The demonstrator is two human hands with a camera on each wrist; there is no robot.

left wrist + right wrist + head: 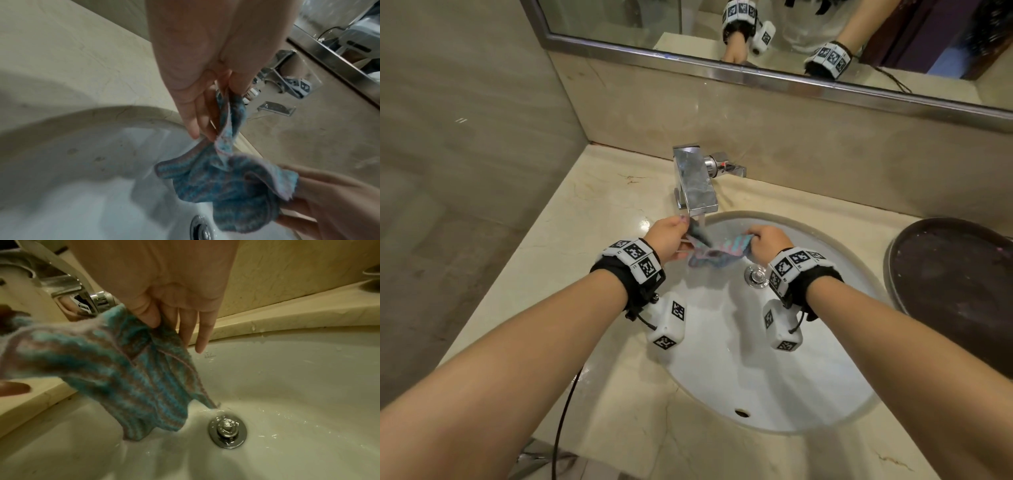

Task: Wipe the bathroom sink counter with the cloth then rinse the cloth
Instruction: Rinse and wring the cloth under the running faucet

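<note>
A blue and pink striped cloth (714, 251) is stretched between both hands over the white sink basin (722, 359), just under the chrome faucet spout (697, 181). My left hand (671, 236) pinches the cloth's left end (226, 113) between thumb and fingers. My right hand (767, 241) pinches the right end (152, 334), with its other fingers hanging straight. The wet cloth (123, 378) sags toward the drain (227, 430), and water runs off it into the basin.
The beige marble counter (592, 219) surrounds the basin. A dark round tray (955, 291) sits on the counter at the right. The faucet handle (726, 168) stands behind the spout. A mirror (791, 34) hangs above the backsplash. A black cable (565, 411) hangs near the front edge.
</note>
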